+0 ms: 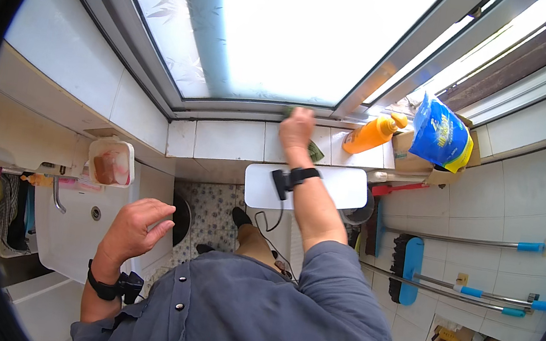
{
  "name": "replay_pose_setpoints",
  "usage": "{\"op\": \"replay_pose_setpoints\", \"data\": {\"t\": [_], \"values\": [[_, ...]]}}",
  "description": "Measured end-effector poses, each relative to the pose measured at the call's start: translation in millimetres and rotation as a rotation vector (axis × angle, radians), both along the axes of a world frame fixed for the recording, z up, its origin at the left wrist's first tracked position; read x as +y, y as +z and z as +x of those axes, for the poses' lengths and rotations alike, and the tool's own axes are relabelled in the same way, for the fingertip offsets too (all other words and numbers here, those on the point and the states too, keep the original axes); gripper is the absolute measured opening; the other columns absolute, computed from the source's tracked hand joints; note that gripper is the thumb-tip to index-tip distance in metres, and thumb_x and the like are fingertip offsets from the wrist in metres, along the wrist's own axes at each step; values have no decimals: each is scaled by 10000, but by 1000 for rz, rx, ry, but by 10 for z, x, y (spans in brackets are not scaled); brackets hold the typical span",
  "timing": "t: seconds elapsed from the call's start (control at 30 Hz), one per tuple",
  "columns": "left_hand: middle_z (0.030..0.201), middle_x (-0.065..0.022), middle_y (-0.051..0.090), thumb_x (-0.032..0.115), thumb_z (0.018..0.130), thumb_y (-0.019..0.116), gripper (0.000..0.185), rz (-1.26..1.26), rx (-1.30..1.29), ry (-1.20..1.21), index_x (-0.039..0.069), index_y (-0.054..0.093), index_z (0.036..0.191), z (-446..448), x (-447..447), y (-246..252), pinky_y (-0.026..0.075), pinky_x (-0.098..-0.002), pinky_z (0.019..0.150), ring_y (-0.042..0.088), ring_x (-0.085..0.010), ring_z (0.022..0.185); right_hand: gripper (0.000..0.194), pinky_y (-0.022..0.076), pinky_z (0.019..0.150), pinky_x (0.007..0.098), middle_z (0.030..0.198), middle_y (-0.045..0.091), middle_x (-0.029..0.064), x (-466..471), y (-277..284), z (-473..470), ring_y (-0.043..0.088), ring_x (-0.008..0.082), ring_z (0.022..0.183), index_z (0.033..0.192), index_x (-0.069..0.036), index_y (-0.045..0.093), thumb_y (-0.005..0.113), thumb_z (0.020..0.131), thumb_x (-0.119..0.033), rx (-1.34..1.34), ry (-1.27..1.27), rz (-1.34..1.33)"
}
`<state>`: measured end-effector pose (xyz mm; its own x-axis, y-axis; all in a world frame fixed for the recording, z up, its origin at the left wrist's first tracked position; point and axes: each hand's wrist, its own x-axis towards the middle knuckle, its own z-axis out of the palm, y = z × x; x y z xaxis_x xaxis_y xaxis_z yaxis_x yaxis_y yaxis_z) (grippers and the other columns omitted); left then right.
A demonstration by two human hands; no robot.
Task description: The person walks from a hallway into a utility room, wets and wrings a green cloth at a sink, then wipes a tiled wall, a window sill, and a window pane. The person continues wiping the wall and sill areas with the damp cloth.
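My right hand (296,129) grips a green cloth (315,151) and presses it against the lower window frame (255,110), just above the white tiled sill (229,139). Part of the cloth shows on either side of the hand. My left hand (138,227) hangs in the air over the side of the sink, fingers apart and nothing in them. An orange pump bottle (368,135) leans to the right of my right hand on the sill. Beyond it stands a blue and yellow pouch (440,133) that bears writing. Below my right wrist lies the white toilet tank lid (341,188).
A soap dish (111,162) with a reddish bar is fixed left, above a white sink (71,228) with a metal tap (58,195). Along the right wall hang a blue broom (411,271) and several metal poles. A cardboard box (404,149) sits under the pouch.
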<state>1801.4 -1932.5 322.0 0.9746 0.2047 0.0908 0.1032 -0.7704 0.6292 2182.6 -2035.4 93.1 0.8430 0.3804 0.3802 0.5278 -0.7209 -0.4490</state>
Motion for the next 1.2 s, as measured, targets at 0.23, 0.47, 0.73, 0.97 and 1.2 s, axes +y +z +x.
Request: {"op": "replay_pose_setpoints", "data": {"t": [0.23,0.47,0.73,0.97,1.2], "values": [[915,-153,698,72,783,739,230,-9,-67,-65,-11,674,987,155,-54,27,538,-392,769,666,-333,886,118,484,796,492,939,600,193,389,30,-658,568,417,926,889,-29,581,516,792,-50,193,446,418],[913,-155,695,96,788,740,227,-13,-26,51,3,679,986,-181,85,-61,537,-398,759,663,-339,884,157,507,712,418,831,686,163,-341,124,-16,657,323,761,898,18,655,606,811,-104,355,-271,674],[930,-157,701,95,791,738,228,-27,12,192,-4,679,988,-601,164,-160,533,-407,774,664,-342,883,222,515,766,498,829,664,248,1085,52,-917,643,425,820,781,21,642,596,791,-195,308,71,144],[944,-166,701,92,802,720,225,-44,32,287,-9,680,999,-881,116,-149,531,-399,787,663,-343,897,158,538,728,449,838,692,203,1884,261,-1527,681,348,780,812,10,660,662,775,-143,425,405,135],[945,-186,699,65,788,722,243,-95,47,224,-26,687,1010,-649,155,-109,525,-376,782,663,-341,872,153,520,688,309,915,667,51,533,167,-798,622,142,780,999,5,649,639,861,-61,1128,185,1211]]}}
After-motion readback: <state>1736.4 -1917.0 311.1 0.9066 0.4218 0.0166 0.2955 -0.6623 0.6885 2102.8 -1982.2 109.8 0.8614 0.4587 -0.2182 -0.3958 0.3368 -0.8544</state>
